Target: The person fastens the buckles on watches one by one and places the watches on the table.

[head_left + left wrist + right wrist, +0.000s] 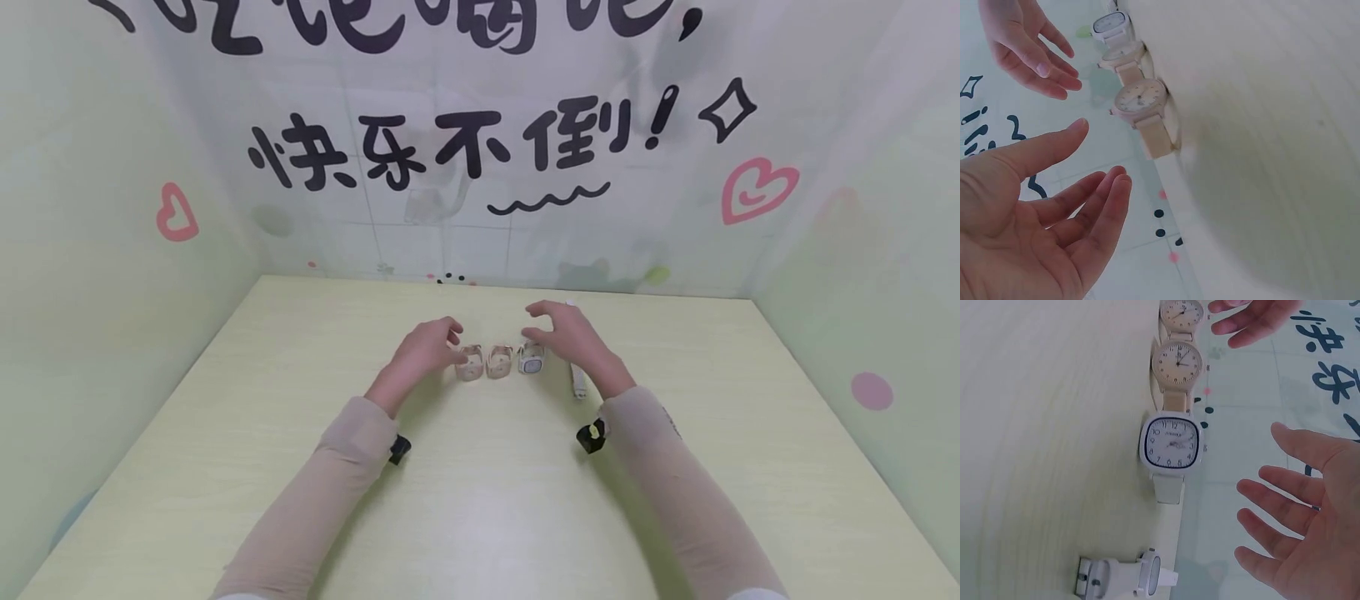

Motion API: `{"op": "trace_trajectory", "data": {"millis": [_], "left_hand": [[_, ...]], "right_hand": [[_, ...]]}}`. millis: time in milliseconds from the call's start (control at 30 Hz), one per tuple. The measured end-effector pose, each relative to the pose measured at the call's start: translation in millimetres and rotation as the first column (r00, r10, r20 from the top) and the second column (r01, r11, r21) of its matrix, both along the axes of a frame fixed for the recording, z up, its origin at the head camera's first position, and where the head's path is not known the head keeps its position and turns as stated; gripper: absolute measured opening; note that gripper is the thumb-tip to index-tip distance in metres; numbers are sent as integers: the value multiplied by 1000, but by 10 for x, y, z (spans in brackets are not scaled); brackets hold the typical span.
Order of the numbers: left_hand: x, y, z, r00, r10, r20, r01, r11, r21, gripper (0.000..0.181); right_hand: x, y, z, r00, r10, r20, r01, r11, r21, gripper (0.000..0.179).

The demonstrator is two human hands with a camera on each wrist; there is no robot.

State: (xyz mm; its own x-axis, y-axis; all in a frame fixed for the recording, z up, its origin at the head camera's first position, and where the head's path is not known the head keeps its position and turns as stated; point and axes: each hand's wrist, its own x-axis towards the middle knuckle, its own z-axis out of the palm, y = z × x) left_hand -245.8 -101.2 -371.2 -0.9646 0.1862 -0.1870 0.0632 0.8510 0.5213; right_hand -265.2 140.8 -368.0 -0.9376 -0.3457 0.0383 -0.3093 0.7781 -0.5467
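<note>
Three wristwatches stand in a row, their straps bent into loops. At the row's left is a round watch with a beige strap (1140,100); a similar round watch (1177,364) takes the middle. The right one is a white watch with a rounded-square dial (1172,445). Another white watch (1124,576) lies stretched out farther right, partly behind my right wrist in the head view. My left hand (423,348) is beside the left round watch, fingers loosely bent, holding nothing. My right hand (572,335) hovers by the square watch, fingers spread and empty.
The pale wood-grain table (480,508) reaches back to a white printed curtain (450,242) with black writing. Similar curtains (847,250) close off both sides. Dark wrist cameras (592,436) hang under the sleeves.
</note>
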Motion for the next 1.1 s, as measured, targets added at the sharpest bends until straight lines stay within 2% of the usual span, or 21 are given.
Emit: {"op": "trace_trajectory", "data": {"millis": [133,267,433,533,667,767,833,933,1100], "left_hand": [[36,75,89,999,-16,-49,16,1000,18,49],[54,174,166,997,-25,-66,29,998,60,44],[93,305,222,996,-43,-80,49,995,86,41],[112,361,230,996,-48,-74,56,993,107,43],[123,401,221,997,-44,-69,52,991,121,41],[138,413,218,997,-37,-66,45,991,128,41],[148,414,215,997,-36,-62,45,989,139,41],[160,414,206,997,-38,-61,46,989,140,40],[172,425,195,998,-32,-46,38,989,146,40]], "right_hand": [[-61,122,-1,999,-49,8,49,998,-37,48],[-130,238,-22,993,-113,46,117,988,-101,47],[-222,335,-70,973,-187,132,211,958,-193,47],[-263,379,-102,955,-234,181,270,938,-217,50],[-299,422,-143,917,-293,272,351,916,-195,59],[-319,438,-167,881,-329,339,394,908,-142,69],[-333,443,-187,866,-346,360,407,907,-106,74],[-358,445,-238,860,-367,354,415,907,-70,77],[-404,448,-326,874,-381,302,403,915,-12,72]]}}
